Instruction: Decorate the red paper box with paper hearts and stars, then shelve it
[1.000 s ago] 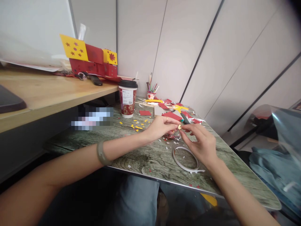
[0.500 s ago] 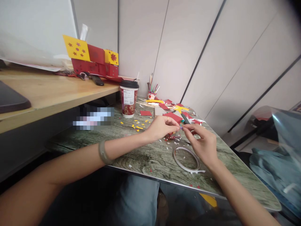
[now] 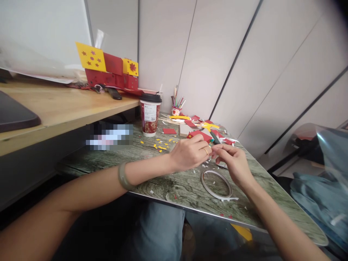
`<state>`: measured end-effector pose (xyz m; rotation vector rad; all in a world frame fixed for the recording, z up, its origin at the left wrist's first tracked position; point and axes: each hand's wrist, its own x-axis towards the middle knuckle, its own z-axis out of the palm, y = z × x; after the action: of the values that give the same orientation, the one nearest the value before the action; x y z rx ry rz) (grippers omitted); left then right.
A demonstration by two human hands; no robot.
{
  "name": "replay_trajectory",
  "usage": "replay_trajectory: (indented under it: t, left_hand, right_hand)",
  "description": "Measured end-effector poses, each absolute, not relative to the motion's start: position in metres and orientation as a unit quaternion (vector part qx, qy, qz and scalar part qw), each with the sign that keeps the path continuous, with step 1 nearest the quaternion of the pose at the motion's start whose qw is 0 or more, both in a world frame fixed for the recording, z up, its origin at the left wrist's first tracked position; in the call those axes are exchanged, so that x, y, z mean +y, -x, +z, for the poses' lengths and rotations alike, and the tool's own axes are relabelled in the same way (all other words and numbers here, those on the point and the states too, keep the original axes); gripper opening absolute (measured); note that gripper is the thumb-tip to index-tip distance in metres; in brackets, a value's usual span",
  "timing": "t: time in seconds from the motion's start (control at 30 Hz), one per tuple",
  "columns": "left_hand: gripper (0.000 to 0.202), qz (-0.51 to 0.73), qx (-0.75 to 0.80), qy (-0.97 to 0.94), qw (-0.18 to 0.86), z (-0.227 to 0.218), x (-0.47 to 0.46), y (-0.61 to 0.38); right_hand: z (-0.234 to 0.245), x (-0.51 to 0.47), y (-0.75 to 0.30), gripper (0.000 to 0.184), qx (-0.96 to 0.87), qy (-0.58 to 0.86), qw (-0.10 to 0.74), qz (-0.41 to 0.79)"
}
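Fingers [image 3: 222, 146] of both our hands meet at the tips over the counter [image 3: 168, 186]; they hide whatever lies between, so we cannot tell whether either hand is closed on something. Our left hand [image 3: 189, 154] has its knuckles up, its forearm slanting in from the near left; our right hand [image 3: 236, 165] slants in from the near right, fingers bent. Left and far of them stands a lidded paper cup [image 3: 150, 119], contents hidden; beyond, a smaller cup [image 3: 176, 111] holds pens and brushes [image 3: 179, 101]. Counter edge runs beneath our forearms; wood grain gives room left of the tape roll [image 3: 203, 183], lying flat, near side of our right hand. Tiny yellow scraps [image 3: 162, 148] lie beyond our left wrist.
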<state>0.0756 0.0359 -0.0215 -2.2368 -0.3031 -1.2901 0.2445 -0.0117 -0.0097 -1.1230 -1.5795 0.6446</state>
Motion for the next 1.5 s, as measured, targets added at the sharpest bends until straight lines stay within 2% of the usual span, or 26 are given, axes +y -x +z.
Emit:
replay_trajectory:
  t: [0.13,0.2,0.3,0.4,0.47,0.6,0.7,0.9,1.1,1.2,1.4,1.5]
  left_hand:
    - [0.019,-0.459,-0.082,0.846,0.259,-0.024,0.042,-0.078]
    - [0.017,-0.453,-0.067,0.861,0.222,-0.023,0.045,-0.077]
    - [0.014,-0.5,-0.101,0.853,0.106,-0.018,0.051,-0.076]
    - [0.011,-0.531,-0.209,0.821,-0.028,-0.015,0.065,-0.076]
    - [0.022,-0.502,-0.273,0.815,-0.099,-0.018,0.078,-0.078]
    - [0.065,-0.41,-0.332,0.833,-0.168,-0.032,0.094,-0.086]
    - [0.077,-0.388,-0.352,0.834,-0.174,-0.041,0.096,-0.093]
    - [0.061,-0.422,-0.358,0.806,-0.21,-0.041,0.098,-0.097]
    - [0.051,-0.461,-0.306,0.726,-0.409,-0.02,0.08,-0.083]
    - [0.052,-0.482,-0.288,0.698,-0.444,-0.008,0.063,-0.078]
    - [0.05,-0.533,-0.258,0.664,-0.457,-0.001,0.046,-0.079]
    - [0.051,-0.538,-0.256,0.659,-0.459,-0.004,0.046,-0.08]
  right_hand:
    - [-0.011,-0.007,-0.243,0.016,-0.649,0.461,0.53,0.293]
    - [-0.011,-0.006,-0.243,0.015,-0.644,0.46,0.537,0.293]
    - [-0.007,-0.005,-0.247,0.014,-0.626,0.465,0.572,0.253]
    - [-0.003,-0.006,-0.252,0.014,-0.576,0.472,0.633,0.21]
    - [-0.002,-0.005,-0.256,0.015,-0.55,0.475,0.656,0.206]
    - [-0.005,0.0,-0.259,0.017,-0.541,0.485,0.652,0.218]
    - [-0.009,0.002,-0.259,0.017,-0.54,0.495,0.642,0.227]
    - [-0.011,0.001,-0.259,0.014,-0.534,0.493,0.642,0.246]
    - [-0.004,0.001,-0.257,0.015,-0.549,0.458,0.649,0.26]
    - [0.005,0.0,-0.253,0.016,-0.586,0.464,0.638,0.186]
    - [0.022,-0.004,-0.235,0.014,-0.696,0.436,0.549,-0.157]
    - [0.021,-0.003,-0.231,0.014,-0.704,0.419,0.522,-0.238]
